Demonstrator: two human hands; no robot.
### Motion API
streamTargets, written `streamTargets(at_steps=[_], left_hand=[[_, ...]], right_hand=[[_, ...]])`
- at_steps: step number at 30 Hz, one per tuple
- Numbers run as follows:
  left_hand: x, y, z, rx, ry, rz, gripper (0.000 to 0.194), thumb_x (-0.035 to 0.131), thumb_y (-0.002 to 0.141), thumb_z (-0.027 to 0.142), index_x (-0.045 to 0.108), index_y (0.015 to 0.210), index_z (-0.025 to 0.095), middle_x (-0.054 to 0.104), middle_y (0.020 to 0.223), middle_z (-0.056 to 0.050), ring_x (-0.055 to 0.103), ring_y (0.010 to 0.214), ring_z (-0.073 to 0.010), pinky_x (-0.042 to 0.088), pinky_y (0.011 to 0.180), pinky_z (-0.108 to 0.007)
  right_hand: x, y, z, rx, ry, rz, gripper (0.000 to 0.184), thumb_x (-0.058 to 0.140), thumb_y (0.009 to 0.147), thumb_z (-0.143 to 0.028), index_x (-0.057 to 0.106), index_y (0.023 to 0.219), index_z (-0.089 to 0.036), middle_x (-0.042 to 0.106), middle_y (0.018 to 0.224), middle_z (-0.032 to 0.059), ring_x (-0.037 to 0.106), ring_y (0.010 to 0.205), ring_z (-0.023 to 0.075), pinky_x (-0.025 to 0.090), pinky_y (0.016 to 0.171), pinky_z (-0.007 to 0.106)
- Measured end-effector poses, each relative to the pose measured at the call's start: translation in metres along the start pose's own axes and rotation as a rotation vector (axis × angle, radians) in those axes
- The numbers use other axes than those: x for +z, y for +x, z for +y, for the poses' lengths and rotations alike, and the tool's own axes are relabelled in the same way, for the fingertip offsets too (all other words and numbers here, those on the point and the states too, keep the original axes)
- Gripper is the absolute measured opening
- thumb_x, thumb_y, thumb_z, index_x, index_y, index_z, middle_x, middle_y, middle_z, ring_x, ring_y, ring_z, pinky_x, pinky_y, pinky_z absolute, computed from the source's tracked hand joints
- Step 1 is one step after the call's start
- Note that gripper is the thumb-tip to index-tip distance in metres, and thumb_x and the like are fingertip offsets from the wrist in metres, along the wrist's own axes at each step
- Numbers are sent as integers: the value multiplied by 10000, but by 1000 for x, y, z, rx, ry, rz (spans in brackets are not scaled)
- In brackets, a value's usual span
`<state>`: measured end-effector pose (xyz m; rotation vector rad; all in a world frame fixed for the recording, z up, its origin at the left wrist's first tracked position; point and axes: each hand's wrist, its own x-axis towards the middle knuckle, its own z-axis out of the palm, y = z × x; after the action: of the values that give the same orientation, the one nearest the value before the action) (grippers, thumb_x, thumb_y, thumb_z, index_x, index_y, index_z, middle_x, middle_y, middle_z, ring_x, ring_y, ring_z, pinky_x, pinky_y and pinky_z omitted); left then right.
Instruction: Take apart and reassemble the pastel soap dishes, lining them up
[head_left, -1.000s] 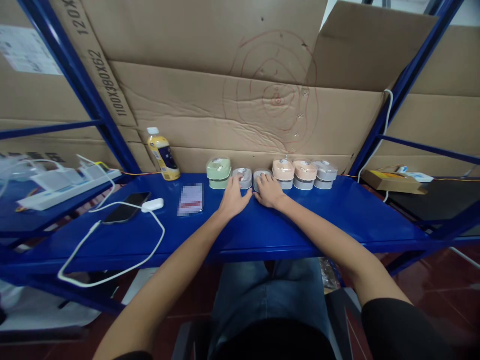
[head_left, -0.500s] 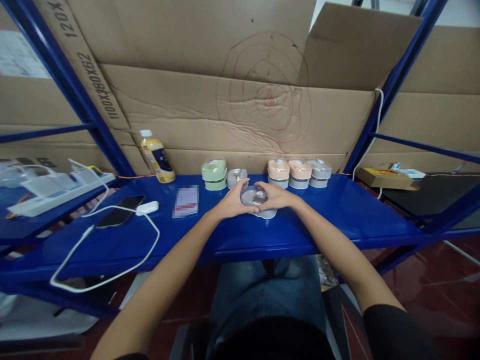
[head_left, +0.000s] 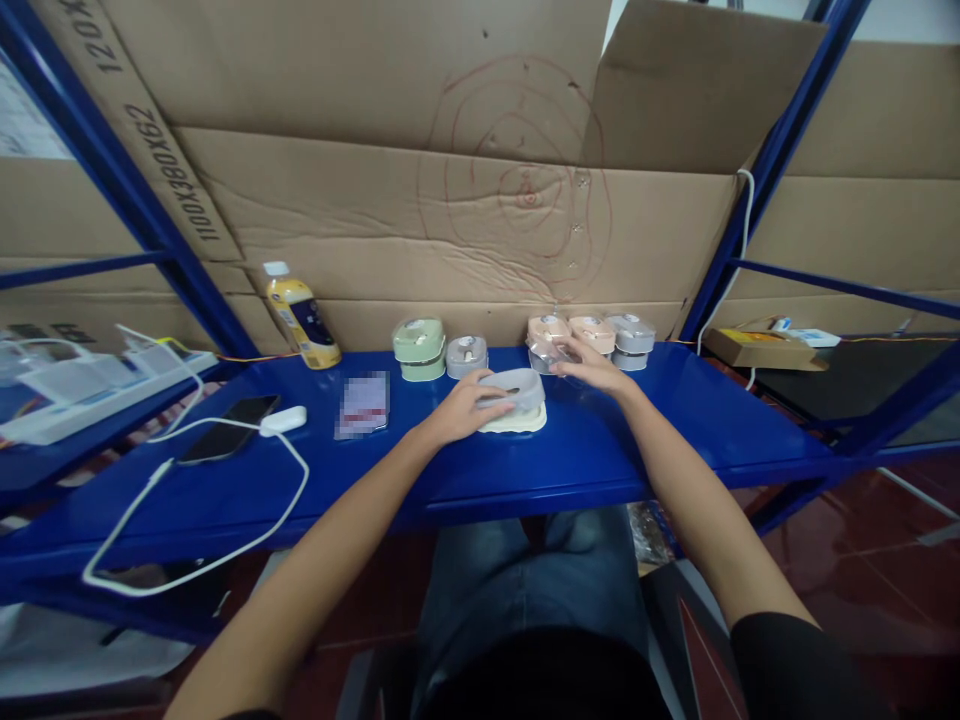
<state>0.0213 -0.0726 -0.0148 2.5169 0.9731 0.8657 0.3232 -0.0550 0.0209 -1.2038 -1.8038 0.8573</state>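
In front of me an uncovered, whitish translucent box (head_left: 529,391) rests over a cream scalloped piece (head_left: 517,425). A small dark item (head_left: 512,390) shows inside it, too small to name. My left hand (head_left: 466,408) grips the box's left side, thumb and fingers closed on its wall. To the right, my right hand (head_left: 592,368) is closed on a clear plastic lid (head_left: 553,356), raised away from the box. Behind that lid stand two peach lidded boxes (head_left: 548,328), partly hidden.
A green lidded box (head_left: 419,345) and a small grey one (head_left: 466,355) stand at the back, with another grey box (head_left: 631,338) further right. Left are a yellow bottle (head_left: 301,318), a flat packet (head_left: 362,405), a phone (head_left: 229,430) and a white cable (head_left: 300,490).
The clear lid has come off the box and moved right and back with my right hand. My left hand stays on the box. The view has shifted slightly.
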Motion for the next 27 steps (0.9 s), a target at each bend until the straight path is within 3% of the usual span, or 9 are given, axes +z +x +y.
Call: streamTargets(at_steps=[2, 5, 8, 10, 13, 16, 18, 23, 27], left_hand=[[-1, 2, -3, -20, -5, 80, 527, 601, 935, 660, 820, 1111, 214, 612, 1398, -144, 538, 1388, -361, 390, 1224, -505], [-6, 4, -9, -92, -28, 316, 602, 474, 988, 669, 792, 1110, 173, 620, 1365, -158, 577, 1323, -338, 425, 1192, -509], [-15, 6, -13, -212, -35, 561, 661, 345, 1031, 657, 768, 1038, 149, 672, 1206, -162, 628, 1207, -320, 490, 1110, -494], [-20, 5, -12, -256, -12, 603, 636, 352, 1033, 646, 753, 949, 160, 692, 1068, -146, 634, 1171, -327, 497, 1084, -503], [-19, 2, -7, -212, 23, 510, 517, 538, 951, 664, 736, 902, 189, 670, 1125, -130, 628, 1180, -332, 490, 1093, -516], [-11, 0, 3, -89, 28, 293, 447, 722, 829, 652, 717, 935, 218, 623, 1251, -108, 621, 1218, -323, 480, 1119, -497], [-5, -1, 9, -57, 33, 162, 480, 786, 774, 649, 678, 976, 227, 639, 1201, -95, 637, 1182, -324, 495, 1095, -506], [4, -1, 13, -126, 11, 57, 748, 859, 679, 669, 567, 1201, 219, 660, 1240, -117, 655, 1164, -368, 530, 1014, -539], [12, 0, 5, -134, -94, 66, 1115, 943, 576, 626, 413, 1460, 203, 590, 1429, -184, 583, 1339, -423, 479, 1104, -581]], right_hand=[[2, 3, 4, -11, -6, 38, 720, 821, 745, -425, 599, 1401, -229, 644, 1406, 117, 633, 1268, 333, 570, 1047, 500], [3, 6, 6, -27, 40, 90, 729, 791, 762, -452, 584, 1410, -188, 644, 1383, 146, 657, 1220, 317, 595, 1012, 485], [2, 7, 5, -41, 129, 136, 669, 723, 816, -444, 572, 1421, -201, 683, 1306, 135, 694, 1149, 288, 607, 990, 476], [1, 7, 3, -37, 185, 140, 625, 685, 855, -432, 570, 1428, -210, 713, 1252, 128, 715, 1113, 277, 601, 1006, 475], [0, 7, 2, -22, 205, 143, 632, 685, 868, -436, 566, 1445, -206, 718, 1265, 134, 717, 1133, 280, 587, 1038, 475], [-1, 5, -1, -45, 147, 169, 702, 753, 805, -450, 578, 1441, -209, 686, 1336, 133, 678, 1213, 294, 556, 1073, 491], [0, 2, -4, -106, 95, 159, 787, 812, 746, -458, 567, 1455, -222, 656, 1390, 129, 636, 1283, 304, 521, 1110, 502], [7, -9, -15, -291, -10, -111, 1024, 927, 627, -437, 488, 1528, -229, 612, 1470, 142, 582, 1378, 312, 437, 1193, 512], [19, -14, -22, -357, -132, -267, 978, 929, 641, -430, 515, 1504, -228, 596, 1505, 139, 584, 1377, 315, 411, 1212, 537]])
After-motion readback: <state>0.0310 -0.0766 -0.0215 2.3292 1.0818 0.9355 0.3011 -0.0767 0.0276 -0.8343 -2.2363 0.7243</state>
